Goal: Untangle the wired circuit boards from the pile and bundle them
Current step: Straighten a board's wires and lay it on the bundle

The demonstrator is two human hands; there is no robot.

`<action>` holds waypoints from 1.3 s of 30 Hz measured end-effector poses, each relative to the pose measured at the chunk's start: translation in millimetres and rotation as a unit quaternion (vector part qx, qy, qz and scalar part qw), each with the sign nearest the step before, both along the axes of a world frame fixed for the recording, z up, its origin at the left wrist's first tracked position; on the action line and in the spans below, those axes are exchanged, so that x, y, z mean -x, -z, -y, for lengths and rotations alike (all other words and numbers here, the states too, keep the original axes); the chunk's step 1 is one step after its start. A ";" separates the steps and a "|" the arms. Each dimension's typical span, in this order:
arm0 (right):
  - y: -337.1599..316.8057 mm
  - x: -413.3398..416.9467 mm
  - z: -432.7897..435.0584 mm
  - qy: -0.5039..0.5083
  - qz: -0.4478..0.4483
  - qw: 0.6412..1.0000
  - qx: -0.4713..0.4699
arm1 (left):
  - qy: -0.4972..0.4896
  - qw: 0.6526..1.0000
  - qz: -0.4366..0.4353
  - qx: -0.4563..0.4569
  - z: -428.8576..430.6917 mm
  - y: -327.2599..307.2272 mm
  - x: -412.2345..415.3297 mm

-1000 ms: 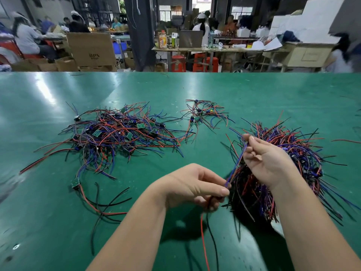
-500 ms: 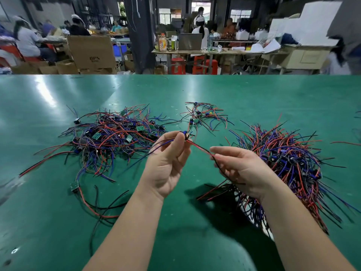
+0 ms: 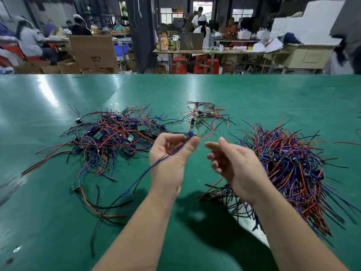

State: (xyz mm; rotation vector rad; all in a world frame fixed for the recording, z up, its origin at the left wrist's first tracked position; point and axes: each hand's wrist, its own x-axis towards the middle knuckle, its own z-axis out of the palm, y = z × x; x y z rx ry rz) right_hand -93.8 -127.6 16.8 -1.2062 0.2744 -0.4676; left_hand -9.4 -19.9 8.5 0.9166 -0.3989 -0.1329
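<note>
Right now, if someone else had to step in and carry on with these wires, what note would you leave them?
Hands: the left hand pinches one small wired board at its fingertips, with a blue wire trailing down across the palm. The right hand is open and holds nothing.
Things: the tangled pile lies on the left of the green table, a small cluster lies farther back, and the big gathered heap lies on the right.
Done: many boards are gathered in the heap.
Left: add the held board, work through the pile and cluster, then tie bundles.
</note>
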 end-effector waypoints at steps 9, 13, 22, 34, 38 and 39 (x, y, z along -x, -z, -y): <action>-7.0 1.8 14.8 0.058 -0.007 0.992 -0.109 | 0.028 0.954 0.223 -0.197 2.8 12.2 4.6; -4.6 5.0 19.8 0.017 -0.049 0.998 -0.044 | 0.172 0.971 -0.007 -0.165 1.7 3.2 10.0; 0.5 4.6 20.0 0.096 -0.089 0.990 0.047 | 0.331 0.893 -0.031 -0.304 -5.1 8.4 8.0; -7.3 13.7 44.8 0.318 0.085 0.941 -0.082 | 0.337 0.884 -0.031 -0.322 -5.1 18.7 5.2; -0.4 10.7 24.5 0.088 -0.068 0.958 0.264 | 0.292 0.925 -0.120 -0.211 1.1 18.4 5.9; 1.4 10.2 18.3 0.021 -0.092 0.950 0.299 | 0.290 0.928 -0.127 -0.195 0.7 17.9 6.2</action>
